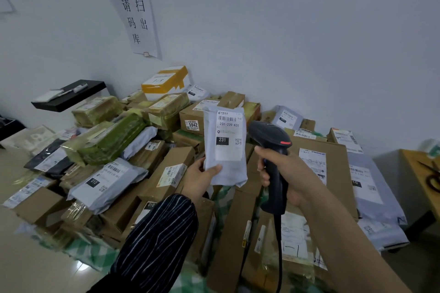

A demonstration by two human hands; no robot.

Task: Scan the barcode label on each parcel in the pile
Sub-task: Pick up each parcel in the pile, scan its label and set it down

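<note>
Above the parcel pile [142, 150], left hand [197, 179] pinches grey mailer [225, 147] upright, label facing camera. Right hand [285, 173] grips barcode scanner [271, 150] just right; head beside label, not yet aimed.

Grey parcel [225, 154] upright above the pile [109, 140] — barcode label [228, 134] facing the camera — black scanner [270, 137] just beside.

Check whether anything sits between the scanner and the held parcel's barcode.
Nothing visible does. The barcode shows uncovered at the label's top; the left hand grips the parcel low, the scanner, in the right hand, beside it.
</note>
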